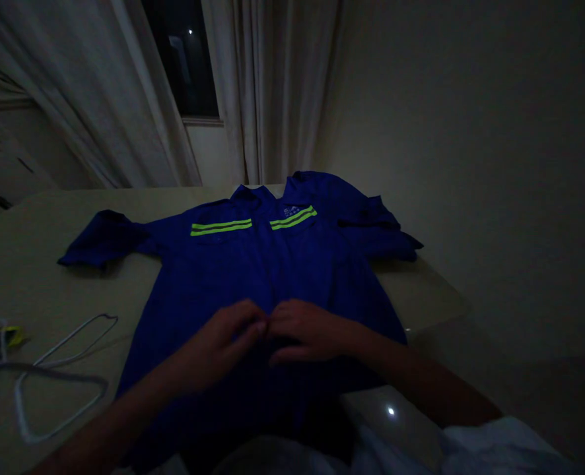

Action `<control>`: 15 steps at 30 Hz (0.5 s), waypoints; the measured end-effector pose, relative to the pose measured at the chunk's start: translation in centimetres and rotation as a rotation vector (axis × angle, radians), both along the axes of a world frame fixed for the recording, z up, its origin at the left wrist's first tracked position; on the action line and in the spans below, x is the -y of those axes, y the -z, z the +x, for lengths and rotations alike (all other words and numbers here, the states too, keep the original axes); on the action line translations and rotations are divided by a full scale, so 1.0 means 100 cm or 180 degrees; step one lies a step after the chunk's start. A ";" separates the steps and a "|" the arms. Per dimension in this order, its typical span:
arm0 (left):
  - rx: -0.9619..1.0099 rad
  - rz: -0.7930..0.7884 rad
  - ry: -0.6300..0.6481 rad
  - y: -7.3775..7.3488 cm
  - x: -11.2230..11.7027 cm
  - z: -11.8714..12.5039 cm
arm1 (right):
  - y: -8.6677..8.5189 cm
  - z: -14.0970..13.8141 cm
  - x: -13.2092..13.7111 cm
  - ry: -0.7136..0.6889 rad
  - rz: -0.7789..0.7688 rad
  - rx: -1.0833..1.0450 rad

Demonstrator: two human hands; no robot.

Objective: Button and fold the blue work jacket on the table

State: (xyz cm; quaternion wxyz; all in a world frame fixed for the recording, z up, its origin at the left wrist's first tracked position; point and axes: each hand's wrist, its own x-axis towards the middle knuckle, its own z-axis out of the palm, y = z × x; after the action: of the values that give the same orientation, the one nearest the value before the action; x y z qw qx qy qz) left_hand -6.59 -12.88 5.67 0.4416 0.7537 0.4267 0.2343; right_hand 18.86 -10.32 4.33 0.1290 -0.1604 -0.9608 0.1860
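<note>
A dark blue work jacket (208, 277) with yellow-green striped bands across the chest lies spread on the table, collar at the far side. Its left-hand sleeve stretches out over the tabletop; the other is bunched near the right edge. Over the front closure, below the chest, my left hand (236, 333) and my right hand (305, 330) meet at the fingertips. Both have their fingers drawn together in a pinch at the middle of the jacket. What lies between the fingertips is too dark and small to make out.
White wire hangers (62, 353) lie on the table (35, 264) at the left, beside a dark item with a yellow part (15, 336). Curtains (273, 86) hang around a dark window (186, 66) behind. A bare wall (471, 165) stands close on the right.
</note>
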 end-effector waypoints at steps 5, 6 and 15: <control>0.0561 -0.1601 -0.0157 0.084 0.147 0.011 | 0.045 0.018 0.108 0.0432 0.0801 -0.0307; 0.0712 -0.1921 -0.0286 0.103 0.159 0.017 | 0.052 0.020 0.118 0.0678 0.0933 -0.0424; 0.2126 -0.3160 -0.1434 0.143 0.164 0.064 | 0.064 0.018 0.144 0.1696 0.1282 -0.0557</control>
State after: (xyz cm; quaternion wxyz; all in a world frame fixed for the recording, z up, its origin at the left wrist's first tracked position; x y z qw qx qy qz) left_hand -0.23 -29.24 -8.64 0.7873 0.2375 0.4718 0.3180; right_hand 20.65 -24.69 -2.08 0.2840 -0.3605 -0.8878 -0.0346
